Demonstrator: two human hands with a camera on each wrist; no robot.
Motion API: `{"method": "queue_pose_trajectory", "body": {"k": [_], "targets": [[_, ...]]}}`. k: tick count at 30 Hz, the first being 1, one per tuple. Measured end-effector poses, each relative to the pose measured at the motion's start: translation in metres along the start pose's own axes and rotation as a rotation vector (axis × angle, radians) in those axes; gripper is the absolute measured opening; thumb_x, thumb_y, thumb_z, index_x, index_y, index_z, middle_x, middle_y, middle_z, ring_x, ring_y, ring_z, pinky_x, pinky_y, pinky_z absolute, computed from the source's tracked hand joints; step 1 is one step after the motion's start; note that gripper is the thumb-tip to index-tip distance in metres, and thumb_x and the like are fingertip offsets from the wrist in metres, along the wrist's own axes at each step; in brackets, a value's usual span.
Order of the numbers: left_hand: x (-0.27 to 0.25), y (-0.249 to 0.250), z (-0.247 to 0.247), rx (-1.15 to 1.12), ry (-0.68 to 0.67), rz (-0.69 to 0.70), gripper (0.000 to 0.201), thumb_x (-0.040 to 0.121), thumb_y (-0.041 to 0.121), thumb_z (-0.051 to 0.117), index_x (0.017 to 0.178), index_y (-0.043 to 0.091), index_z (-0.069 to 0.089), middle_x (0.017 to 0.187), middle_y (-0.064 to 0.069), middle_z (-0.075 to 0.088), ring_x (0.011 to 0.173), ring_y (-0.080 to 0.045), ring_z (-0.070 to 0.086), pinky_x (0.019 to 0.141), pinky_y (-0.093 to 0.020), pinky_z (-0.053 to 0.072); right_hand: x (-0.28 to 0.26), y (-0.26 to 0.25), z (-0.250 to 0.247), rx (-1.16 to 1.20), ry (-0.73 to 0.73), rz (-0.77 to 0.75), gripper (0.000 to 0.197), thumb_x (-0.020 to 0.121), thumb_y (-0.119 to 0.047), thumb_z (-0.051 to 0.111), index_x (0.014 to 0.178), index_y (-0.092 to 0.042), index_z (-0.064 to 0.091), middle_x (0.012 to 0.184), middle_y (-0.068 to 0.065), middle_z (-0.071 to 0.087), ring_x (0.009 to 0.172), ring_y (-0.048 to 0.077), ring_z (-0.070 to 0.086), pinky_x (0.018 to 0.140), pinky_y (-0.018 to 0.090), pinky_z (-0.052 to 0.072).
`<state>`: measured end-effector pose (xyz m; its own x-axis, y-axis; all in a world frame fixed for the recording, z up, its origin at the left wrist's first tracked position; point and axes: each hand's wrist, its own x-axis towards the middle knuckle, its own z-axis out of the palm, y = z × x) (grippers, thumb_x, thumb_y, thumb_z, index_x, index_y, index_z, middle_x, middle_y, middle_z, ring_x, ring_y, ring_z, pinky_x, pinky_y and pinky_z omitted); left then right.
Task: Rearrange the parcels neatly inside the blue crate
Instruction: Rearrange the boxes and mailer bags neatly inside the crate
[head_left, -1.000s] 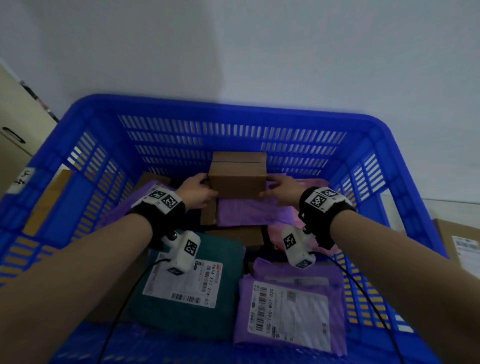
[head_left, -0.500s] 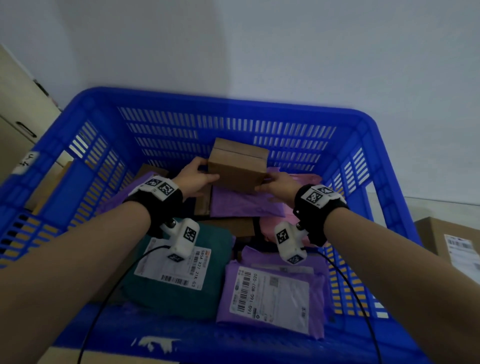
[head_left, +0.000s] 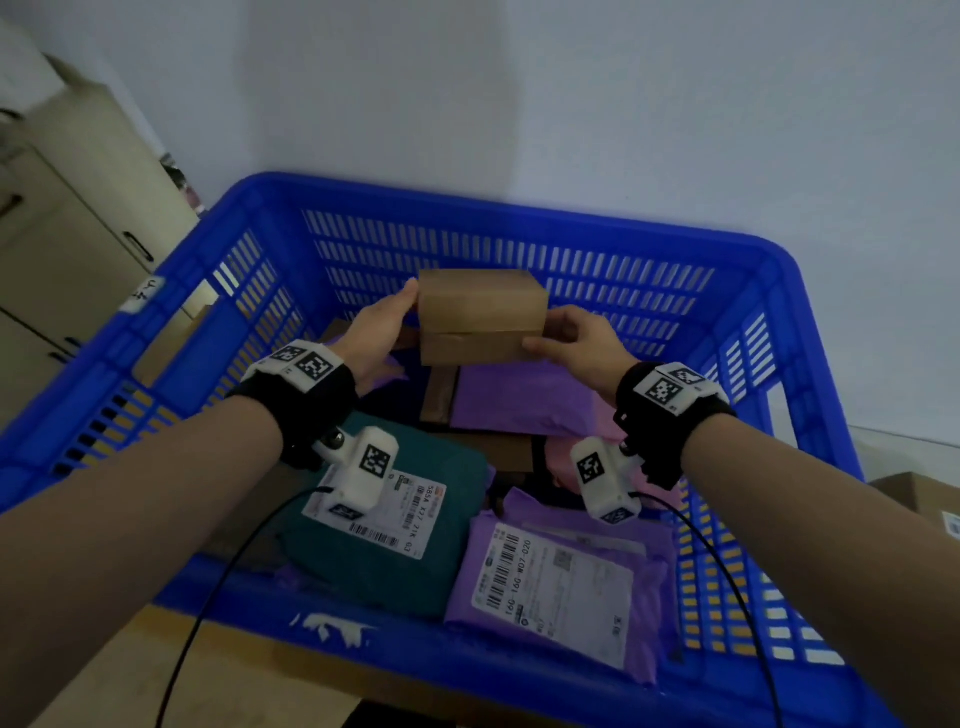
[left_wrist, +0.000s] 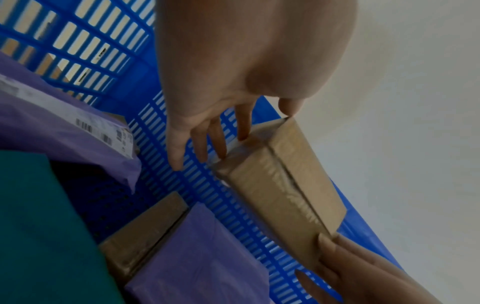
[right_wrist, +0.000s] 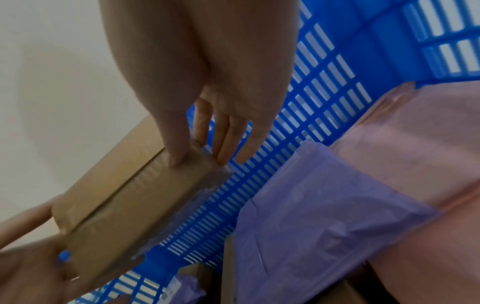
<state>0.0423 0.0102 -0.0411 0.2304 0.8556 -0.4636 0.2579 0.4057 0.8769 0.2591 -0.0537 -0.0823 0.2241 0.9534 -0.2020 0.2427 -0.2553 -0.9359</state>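
A brown taped cardboard box (head_left: 483, 317) hangs in the air near the far wall of the blue crate (head_left: 519, 213), above the other parcels. My left hand (head_left: 405, 312) presses straight fingers (left_wrist: 221, 144) against its left end, thumb on the top corner. My right hand (head_left: 556, 338) pinches the right end, thumb (right_wrist: 176, 152) on the front face and fingers behind. Below the box lie a purple mailer (head_left: 519, 395) and a flat cardboard parcel (head_left: 439, 400). A teal bag (head_left: 395, 561) and a labelled purple bag (head_left: 561, 582) lie at the crate's near side.
A pink mailer (right_wrist: 415, 144) lies by the crate's right wall, and another purple bag (left_wrist: 52, 123) by the left wall. Beige cabinets (head_left: 62, 234) stand outside on the left, a cardboard box (head_left: 924, 499) outside on the right. A white wall rises behind.
Both hands have lifted the cardboard box up off the purple mailer, towards the crate's far wall. The left fingers have straightened along its end.
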Motion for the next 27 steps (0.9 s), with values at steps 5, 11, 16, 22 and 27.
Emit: {"method": "queue_pose_trajectory", "body": {"k": [5, 11, 16, 22, 27], "targets": [[0.004, 0.002, -0.012, 0.009, -0.007, 0.031, 0.063, 0.085, 0.062, 0.048, 0.122, 0.013, 0.06, 0.125, -0.002, 0.062, 0.109, -0.019, 0.058, 0.091, -0.034, 0.046, -0.004, -0.01, 0.004, 0.008, 0.071, 0.048, 0.023, 0.089, -0.027, 0.062, 0.106, -0.012, 0.06, 0.098, 0.009, 0.061, 0.088, 0.018, 0.059, 0.073, 0.028, 0.049], [0.011, 0.005, -0.02, 0.062, -0.162, 0.042, 0.066, 0.068, 0.066, 0.066, 0.106, 0.015, 0.048, 0.116, -0.002, 0.059, 0.111, -0.022, 0.057, 0.102, -0.052, 0.041, -0.008, -0.022, 0.016, 0.025, 0.093, 0.157, 0.037, 0.093, -0.036, 0.054, 0.106, -0.002, 0.064, 0.079, 0.005, 0.061, 0.063, 0.01, 0.06, 0.064, 0.023, 0.047], [0.022, 0.012, -0.031, 0.097, -0.177, 0.086, 0.05, 0.081, 0.055, 0.061, 0.108, 0.016, 0.046, 0.117, -0.003, 0.059, 0.111, -0.023, 0.056, 0.099, -0.047, 0.046, -0.003, -0.032, 0.023, 0.055, 0.065, 0.18, 0.045, 0.084, -0.04, 0.065, 0.114, -0.006, 0.065, 0.11, 0.008, 0.067, 0.099, 0.018, 0.062, 0.082, 0.032, 0.05], [0.034, 0.025, -0.069, 0.113, -0.13, 0.233, 0.024, 0.08, 0.033, 0.071, 0.086, 0.022, 0.051, 0.108, 0.0, 0.066, 0.098, -0.018, 0.062, 0.093, -0.041, 0.048, 0.017, -0.053, 0.045, 0.27, 0.14, 0.148, 0.033, 0.084, -0.03, 0.068, 0.103, -0.002, 0.064, 0.12, 0.022, 0.063, 0.103, 0.025, 0.061, 0.096, 0.045, 0.052], [0.04, 0.018, -0.093, -0.016, -0.07, 0.263, 0.027, 0.077, 0.024, 0.076, 0.084, 0.023, 0.051, 0.115, -0.008, 0.066, 0.109, -0.028, 0.063, 0.092, -0.05, 0.05, 0.034, -0.064, 0.065, 0.508, 0.06, 0.168, 0.032, 0.083, -0.026, 0.069, 0.105, -0.012, 0.05, 0.108, 0.013, 0.065, 0.095, 0.023, 0.064, 0.084, 0.035, 0.053]]}}
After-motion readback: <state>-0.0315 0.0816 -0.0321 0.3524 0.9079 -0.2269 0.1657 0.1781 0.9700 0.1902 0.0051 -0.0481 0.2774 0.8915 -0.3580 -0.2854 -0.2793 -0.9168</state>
